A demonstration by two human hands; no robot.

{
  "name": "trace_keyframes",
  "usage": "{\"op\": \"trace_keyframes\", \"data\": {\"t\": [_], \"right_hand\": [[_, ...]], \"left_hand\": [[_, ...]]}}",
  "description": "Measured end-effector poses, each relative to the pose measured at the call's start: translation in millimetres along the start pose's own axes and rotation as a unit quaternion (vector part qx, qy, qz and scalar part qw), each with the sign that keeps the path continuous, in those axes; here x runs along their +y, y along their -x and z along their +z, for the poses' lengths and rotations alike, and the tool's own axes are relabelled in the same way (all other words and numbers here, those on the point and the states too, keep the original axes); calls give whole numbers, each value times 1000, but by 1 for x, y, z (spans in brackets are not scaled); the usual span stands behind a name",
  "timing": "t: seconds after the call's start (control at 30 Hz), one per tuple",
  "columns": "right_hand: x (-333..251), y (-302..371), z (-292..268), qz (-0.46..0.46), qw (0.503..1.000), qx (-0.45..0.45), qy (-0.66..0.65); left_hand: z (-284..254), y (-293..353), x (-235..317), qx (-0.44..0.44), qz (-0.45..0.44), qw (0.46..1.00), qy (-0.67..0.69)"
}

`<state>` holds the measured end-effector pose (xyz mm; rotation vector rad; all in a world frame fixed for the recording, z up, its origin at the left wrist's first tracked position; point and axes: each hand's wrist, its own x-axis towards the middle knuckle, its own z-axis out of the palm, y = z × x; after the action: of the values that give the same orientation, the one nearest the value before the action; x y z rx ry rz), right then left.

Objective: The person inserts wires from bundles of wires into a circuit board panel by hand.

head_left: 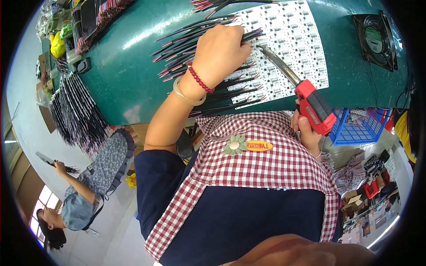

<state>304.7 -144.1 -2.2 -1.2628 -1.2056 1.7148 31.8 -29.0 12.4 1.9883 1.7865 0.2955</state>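
Note:
My left hand (222, 46), with a red bead bracelet and a pale bangle on its wrist, is closed around a black cable (254, 34) whose stripped coloured wire ends stick out past the fingers. Under it lies a white panel of small circuit boards (306, 48). My right hand (306, 131) grips a soldering gun (314, 106) with a red and black handle. The gun's metal barrel slants toward the panel, and its dark tip is beside my left fingers. Whether the tip touches the board I cannot tell. Several more black cables (177, 48) lie across the panel's left side.
A black fan (375, 40) stands at the right on the green table (120, 75). A blue basket (359, 128) is below the table's right edge. Cable bundles (77, 113) hang at the left edge. Another person (80, 204) stands at the lower left, holding cables.

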Motion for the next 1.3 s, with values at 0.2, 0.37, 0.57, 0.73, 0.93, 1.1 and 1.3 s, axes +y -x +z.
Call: {"op": "trace_keyframes", "data": {"t": [0.2,0.37,0.57,0.73,0.93,1.1,1.3], "right_hand": [[3,-1,-1,2,1000,-2,-8],[4,1,1,9,1000,6,12],[5,3,-4,2,1000,-1,8],[7,3,-4,17,1000,-11,10],[18,6,-9,1,1000,7,27],[12,8,-9,54,998,-12,-18],[14,4,-4,-2,1000,-6,21]], "left_hand": [[0,2,3,11,1,1000,-16],[-1,3,5,17,-3,1000,-20],[2,8,10,30,-13,999,-15],[3,10,10,30,-9,999,-18],[3,11,11,29,10,999,-23],[2,11,10,28,33,999,-25],[2,12,12,16,15,999,-27]]}}
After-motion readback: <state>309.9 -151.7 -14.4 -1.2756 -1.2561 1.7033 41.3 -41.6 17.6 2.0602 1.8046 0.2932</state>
